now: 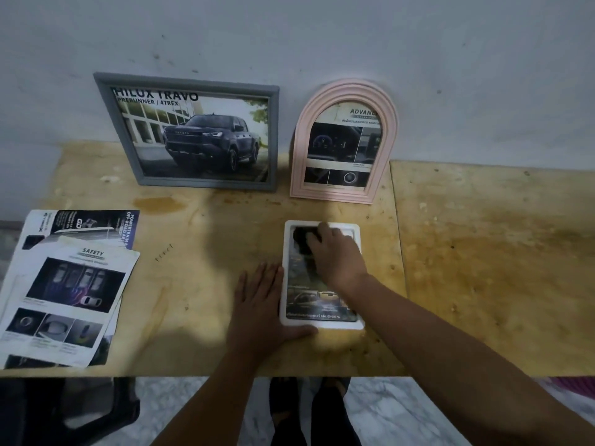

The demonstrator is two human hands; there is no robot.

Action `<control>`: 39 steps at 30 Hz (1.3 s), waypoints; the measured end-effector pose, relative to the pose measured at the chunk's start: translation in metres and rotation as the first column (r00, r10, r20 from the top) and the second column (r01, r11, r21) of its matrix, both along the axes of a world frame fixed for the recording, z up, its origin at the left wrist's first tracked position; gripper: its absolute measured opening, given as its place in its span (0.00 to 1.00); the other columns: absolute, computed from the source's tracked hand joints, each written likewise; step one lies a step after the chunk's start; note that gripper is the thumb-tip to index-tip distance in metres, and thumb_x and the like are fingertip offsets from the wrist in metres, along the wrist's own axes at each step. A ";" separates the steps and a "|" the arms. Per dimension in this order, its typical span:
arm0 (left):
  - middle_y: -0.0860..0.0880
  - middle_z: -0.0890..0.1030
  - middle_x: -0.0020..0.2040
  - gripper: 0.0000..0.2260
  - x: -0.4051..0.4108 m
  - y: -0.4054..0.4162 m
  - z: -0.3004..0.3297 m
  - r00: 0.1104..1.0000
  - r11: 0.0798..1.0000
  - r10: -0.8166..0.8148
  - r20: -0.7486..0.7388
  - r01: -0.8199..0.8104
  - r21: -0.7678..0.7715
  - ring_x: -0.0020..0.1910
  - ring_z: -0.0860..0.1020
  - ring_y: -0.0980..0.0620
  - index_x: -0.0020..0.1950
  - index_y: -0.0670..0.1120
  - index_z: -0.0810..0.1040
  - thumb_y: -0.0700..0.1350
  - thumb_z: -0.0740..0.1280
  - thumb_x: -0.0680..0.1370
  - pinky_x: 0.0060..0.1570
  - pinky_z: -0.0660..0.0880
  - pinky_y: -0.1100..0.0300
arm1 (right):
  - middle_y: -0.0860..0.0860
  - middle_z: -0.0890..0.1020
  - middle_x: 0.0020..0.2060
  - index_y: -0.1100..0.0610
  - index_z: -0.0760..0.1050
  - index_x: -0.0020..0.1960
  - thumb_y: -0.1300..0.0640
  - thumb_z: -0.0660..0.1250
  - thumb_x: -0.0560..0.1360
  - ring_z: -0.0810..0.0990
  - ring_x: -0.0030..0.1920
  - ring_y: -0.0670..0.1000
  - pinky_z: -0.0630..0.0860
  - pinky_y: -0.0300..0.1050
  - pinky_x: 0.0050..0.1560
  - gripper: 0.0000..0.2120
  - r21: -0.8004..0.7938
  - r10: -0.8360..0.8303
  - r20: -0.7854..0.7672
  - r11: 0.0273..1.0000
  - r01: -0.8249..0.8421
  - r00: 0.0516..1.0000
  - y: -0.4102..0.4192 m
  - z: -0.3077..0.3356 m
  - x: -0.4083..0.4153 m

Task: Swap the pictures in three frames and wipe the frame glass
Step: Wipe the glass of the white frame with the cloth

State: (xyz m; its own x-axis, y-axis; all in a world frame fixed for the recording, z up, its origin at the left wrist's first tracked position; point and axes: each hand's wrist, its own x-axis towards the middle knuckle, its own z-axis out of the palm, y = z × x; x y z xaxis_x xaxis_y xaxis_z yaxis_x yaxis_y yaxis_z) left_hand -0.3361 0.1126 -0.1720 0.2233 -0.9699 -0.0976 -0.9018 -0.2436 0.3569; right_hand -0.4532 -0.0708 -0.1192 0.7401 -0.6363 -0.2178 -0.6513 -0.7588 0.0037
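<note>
Our right hand (335, 252) grips a dark cloth (304, 239) on the glass of the white frame (322, 325), lying flat on the table (199, 239); our left hand (260, 300), fingers straight, presses beside its edge.

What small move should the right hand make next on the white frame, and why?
Probably draw the dark cloth down the glass: the right hand has it at the top of the white frame, the lower glass lies uncovered, and the left hand steadies the frame.

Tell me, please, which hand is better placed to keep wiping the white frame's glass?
Right: the right hand already holds the dark cloth on the white frame; the left hand lies flat, steadying its edge.
</note>
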 end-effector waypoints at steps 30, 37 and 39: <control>0.45 0.68 0.80 0.56 -0.002 0.000 -0.001 1.000 0.999 -0.009 0.008 0.009 -0.038 0.81 0.62 0.44 0.80 0.42 0.67 0.83 0.59 0.67 0.77 0.57 0.35 | 0.56 0.77 0.61 0.55 0.74 0.71 0.59 0.65 0.76 0.79 0.55 0.57 0.80 0.50 0.53 0.23 0.293 0.165 0.369 0.913 -0.283 0.915 0.036 -0.007 -0.057; 0.46 0.61 0.83 0.58 0.001 0.000 0.003 1.000 1.000 0.002 -0.019 -0.001 0.026 0.83 0.57 0.46 0.83 0.45 0.60 0.84 0.58 0.66 0.80 0.49 0.39 | 0.54 0.77 0.57 0.54 0.74 0.70 0.54 0.70 0.74 0.79 0.49 0.57 0.77 0.54 0.47 0.25 0.022 -0.213 0.249 0.976 0.214 0.945 -0.012 -0.018 -0.049; 0.46 0.62 0.82 0.58 0.000 0.000 0.001 1.000 1.000 0.004 -0.025 -0.003 0.014 0.82 0.57 0.46 0.83 0.44 0.61 0.84 0.58 0.66 0.79 0.50 0.39 | 0.54 0.79 0.58 0.54 0.74 0.69 0.56 0.69 0.76 0.79 0.51 0.57 0.77 0.55 0.50 0.22 0.051 -0.189 0.294 0.982 0.182 0.937 0.013 -0.028 -0.037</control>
